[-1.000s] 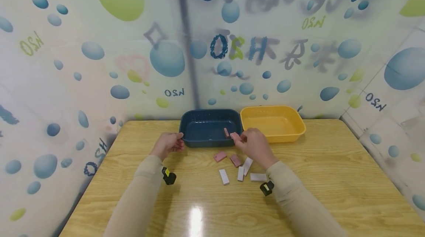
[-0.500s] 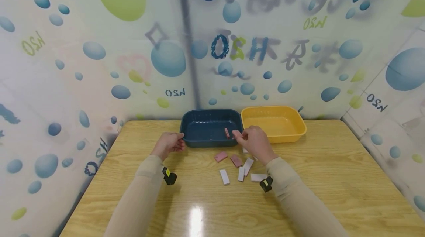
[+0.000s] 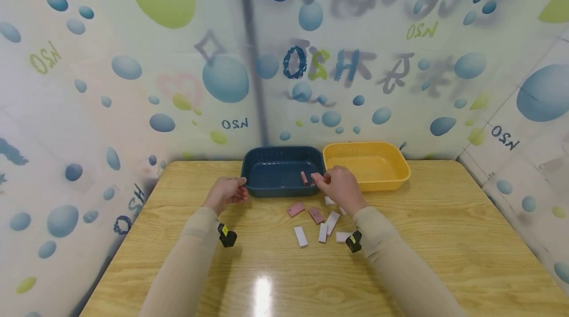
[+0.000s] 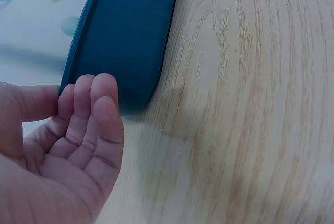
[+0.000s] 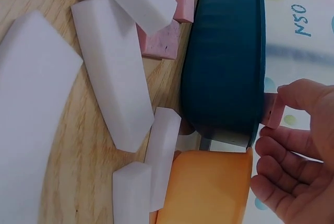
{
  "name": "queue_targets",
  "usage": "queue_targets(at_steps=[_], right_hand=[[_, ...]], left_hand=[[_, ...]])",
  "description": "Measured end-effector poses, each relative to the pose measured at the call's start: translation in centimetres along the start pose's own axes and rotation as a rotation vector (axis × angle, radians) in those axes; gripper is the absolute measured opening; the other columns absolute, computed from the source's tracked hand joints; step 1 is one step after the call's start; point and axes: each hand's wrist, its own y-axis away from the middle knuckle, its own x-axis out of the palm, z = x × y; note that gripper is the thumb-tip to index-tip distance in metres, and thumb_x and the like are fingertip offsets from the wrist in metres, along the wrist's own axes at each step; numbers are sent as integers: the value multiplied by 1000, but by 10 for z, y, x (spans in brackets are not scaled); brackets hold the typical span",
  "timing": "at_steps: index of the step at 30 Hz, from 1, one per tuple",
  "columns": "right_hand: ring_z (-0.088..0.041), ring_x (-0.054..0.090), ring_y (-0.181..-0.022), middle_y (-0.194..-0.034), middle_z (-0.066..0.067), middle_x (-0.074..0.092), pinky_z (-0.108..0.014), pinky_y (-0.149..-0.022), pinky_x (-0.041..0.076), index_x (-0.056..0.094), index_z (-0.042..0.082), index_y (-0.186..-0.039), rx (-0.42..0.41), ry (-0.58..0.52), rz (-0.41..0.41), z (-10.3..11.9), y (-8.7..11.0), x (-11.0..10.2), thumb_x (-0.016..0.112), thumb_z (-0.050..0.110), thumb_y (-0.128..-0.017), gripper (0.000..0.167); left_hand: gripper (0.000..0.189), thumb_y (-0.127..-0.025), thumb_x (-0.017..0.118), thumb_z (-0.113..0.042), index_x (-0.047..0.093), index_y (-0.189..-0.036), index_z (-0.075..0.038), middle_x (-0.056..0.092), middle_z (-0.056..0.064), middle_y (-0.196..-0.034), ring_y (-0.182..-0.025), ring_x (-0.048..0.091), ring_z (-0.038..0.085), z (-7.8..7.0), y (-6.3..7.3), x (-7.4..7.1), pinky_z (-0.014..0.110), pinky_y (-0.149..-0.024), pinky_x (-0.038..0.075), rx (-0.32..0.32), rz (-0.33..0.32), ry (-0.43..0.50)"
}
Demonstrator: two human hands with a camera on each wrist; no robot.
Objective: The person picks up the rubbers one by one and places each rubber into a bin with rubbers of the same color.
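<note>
At the near left corner of a dark blue plastic tray (image 3: 271, 174), my left hand (image 3: 225, 192) pinches the rim between thumb and fingers; the left wrist view shows this hand (image 4: 73, 145) there too. My right hand (image 3: 343, 189) is at the tray's near right corner and holds a small pink rectangular block (image 5: 271, 110) over the rim. A second pink block (image 3: 304, 178) lies inside the blue tray. On the table in front are two pink blocks (image 3: 295, 209) and several white blocks (image 3: 300, 237), some beneath the right wrist.
A yellow tray (image 3: 369, 165) stands against the right side of the blue one, its near left corner partly behind the right hand. Both trays are close to the patterned wall (image 3: 213, 139) behind the wooden table (image 3: 426, 238).
My right hand has shifted slightly forward with the pink block, uncovering a white block on the table below it. The left hand keeps its place on the tray rim.
</note>
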Motion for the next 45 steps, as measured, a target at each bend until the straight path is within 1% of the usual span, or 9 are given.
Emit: queue_targets(at_steps=[8, 12, 16, 21, 28, 34, 40, 45], right_hand=[[-22, 53, -67, -67, -6, 58, -38, -64, 49, 70, 4, -69, 32, 21, 36, 0, -7, 4, 73, 35, -97, 41], [-23, 53, -68, -67, -6, 59, -38, -65, 50, 71, 4, -69, 30, 35, 26, 1, -9, 5, 75, 32, -96, 39], [-23, 53, -68, -68, -6, 59, -38, -65, 49, 71, 4, -70, 34, 52, 33, 2, -11, 7, 76, 31, -95, 37], [-22, 51, -69, -69, -7, 58, -37, -65, 48, 70, 5, -71, 36, 54, 35, 4, -12, 8, 77, 31, -95, 36], [-25, 55, -77, -80, -10, 62, -40, -73, 54, 73, 2, -82, 63, 21, 37, 6, -14, 9, 80, 22, -92, 23], [-27, 56, -81, -85, -12, 63, -40, -77, 55, 75, 1, -87, 84, 10, 34, 7, -14, 10, 80, 21, -92, 21], [-28, 59, -83, -88, -14, 66, -42, -78, 56, 76, -2, -94, 64, -14, 4, 9, -13, 4, 77, 19, -93, 21], [-28, 60, -80, -85, -14, 67, -43, -75, 57, 76, -1, -90, 6, -40, -38, 9, -12, 0, 77, 15, -92, 17]], left_hand=[[33, -109, 51, -19, 64, -113, 11, 67, 7, -80, -74, 66, 17, 0, -1, 0, 31, -75, 59, -6, 2, -1], [33, -109, 51, -19, 64, -112, 11, 67, 7, -80, -73, 65, 17, 0, -2, 0, 30, -73, 59, -2, 3, 0], [33, -109, 51, -18, 64, -112, 11, 66, 7, -79, -72, 65, 17, 0, -3, 0, 29, -71, 59, -1, 1, 4], [32, -109, 51, -18, 64, -110, 11, 66, 7, -79, -72, 65, 17, 1, -2, 0, 32, -75, 59, -1, 1, 0], [32, -109, 50, -19, 65, -108, 10, 67, 7, -79, -73, 65, 18, 1, -3, -1, 33, -76, 59, -5, -3, -7], [33, -110, 50, -19, 65, -108, 10, 66, 7, -79, -73, 65, 18, 2, -4, 0, 33, -76, 59, -4, 0, -7], [33, -109, 50, -19, 65, -108, 10, 67, 6, -78, -72, 65, 17, 2, -3, 0, 34, -77, 60, 1, -3, -5], [32, -109, 49, -18, 65, -108, 10, 66, 5, -76, -71, 65, 16, 2, -2, 1, 33, -76, 59, 17, 5, -13]])
